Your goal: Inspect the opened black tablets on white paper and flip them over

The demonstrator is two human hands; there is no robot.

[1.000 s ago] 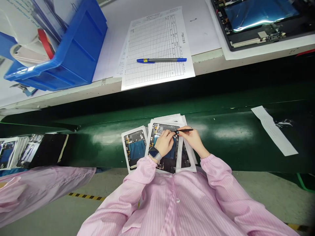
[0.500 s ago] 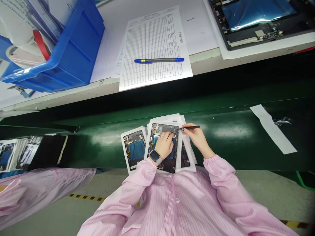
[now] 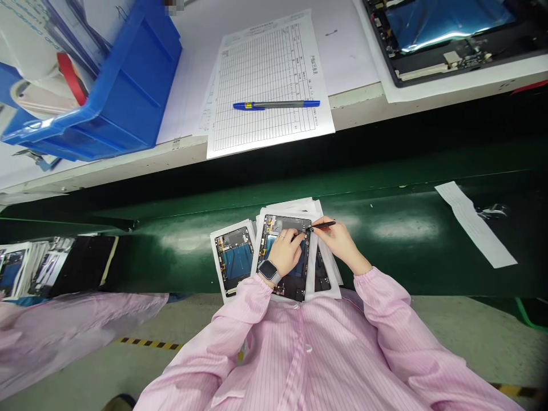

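An opened tablet (image 3: 280, 223), its inner boards and blue battery bare, lies on white sheets in front of me. My left hand (image 3: 286, 252), with a watch on the wrist, rests across the tablet with fingers stretched and covers part of the battery. Black tweezers (image 3: 326, 225) are pinched in my right hand (image 3: 340, 242); their tip meets the tablet's upper right edge, close to my left fingertips. The exact part at the tip is too small to make out. Another opened tablet (image 3: 237, 262) lies on the left, and a third (image 3: 321, 274) shows partly from underneath on the right.
Above the green bench (image 3: 385, 257) runs a white shelf with a blue bin (image 3: 141, 85), a printed form (image 3: 265, 63), a pen (image 3: 282, 104) and an opened tablet (image 3: 449, 25). A paper strip (image 3: 475, 225) lies right. Stacked tablets (image 3: 51, 262) and a co-worker's sleeve (image 3: 85, 319) are left.
My right hand has shifted slightly left and the tweezers now tilt more, with their tip lower on the tablet's edge. My left hand stays nearly in place. The co-worker's sleeve at left has moved.
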